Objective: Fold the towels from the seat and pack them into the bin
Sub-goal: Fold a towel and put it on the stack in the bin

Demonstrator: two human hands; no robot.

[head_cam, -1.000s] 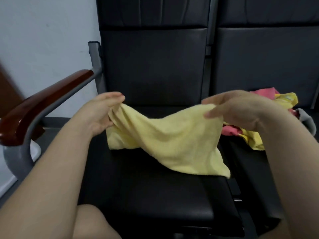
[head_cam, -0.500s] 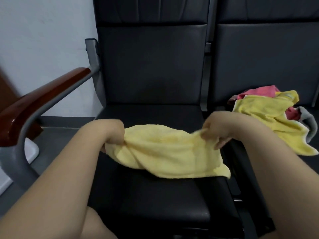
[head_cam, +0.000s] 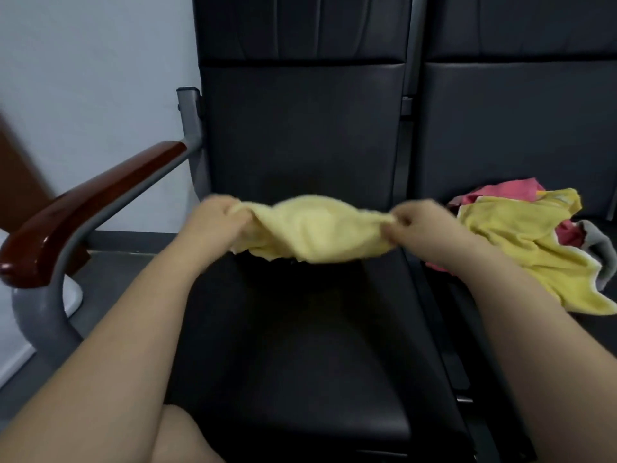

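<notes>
Wooden armrest [head_cam: 93, 202] at 9 o'clock. Left hand [head_cam: 217, 222], fingers curled, grips the left end of the yellow towel [head_cam: 314, 228], stretched and bunched over the black seat [head_cam: 300, 345]. Right hand [head_cam: 414, 222] pinches its right end. At 3 o'clock, a heap of towels [head_cam: 521, 235] on the neighbouring seat [head_cam: 517, 128].

held towel [head_cam: 317, 228]: plain pale yellow
seat [head_cam: 300, 345]: black, no pattern
armrest [head_cam: 100, 195]: shiny red-brown top
armrest frame [head_cam: 43, 312]: grey
second yellow towel [head_cam: 521, 235]: yellow with a thin white edge
pink towel [head_cam: 507, 192]: pink
grey towel [head_cam: 601, 248]: grey
wall [head_cam: 83, 61]: pale bluish white
floor [head_cam: 117, 272]: dark grey
</notes>
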